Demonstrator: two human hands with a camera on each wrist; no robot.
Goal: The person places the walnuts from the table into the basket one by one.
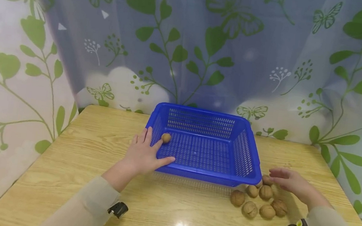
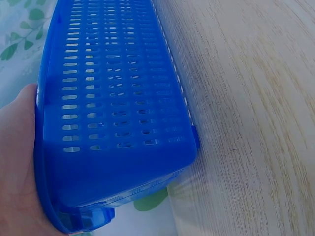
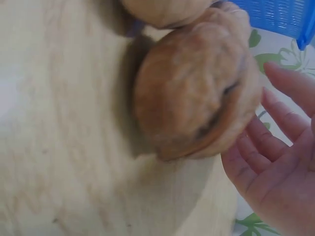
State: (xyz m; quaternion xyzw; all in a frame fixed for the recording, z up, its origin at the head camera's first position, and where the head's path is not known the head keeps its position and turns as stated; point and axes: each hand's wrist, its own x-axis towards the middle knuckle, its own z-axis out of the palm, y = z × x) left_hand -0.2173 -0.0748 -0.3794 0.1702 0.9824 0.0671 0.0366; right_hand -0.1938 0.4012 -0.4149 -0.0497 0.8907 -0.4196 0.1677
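Observation:
A blue plastic basket with slotted walls stands on the table, and a single walnut lies inside near its left wall. My left hand rests on the basket's front left corner, fingers spread over the rim. In the left wrist view, part of that hand lies along the rim beside the slotted wall. Several loose walnuts are grouped by the basket's front right corner. Just right of them is my right hand, its fingers loosely bent and holding nothing. One walnut looms large in the right wrist view, beside the fingertips.
The wood-grain table carries everything. A patterned curtain with leaves and butterflies hangs behind and along both sides. Each sleeve bears a small black wrist device, one at the left wrist and one at the right.

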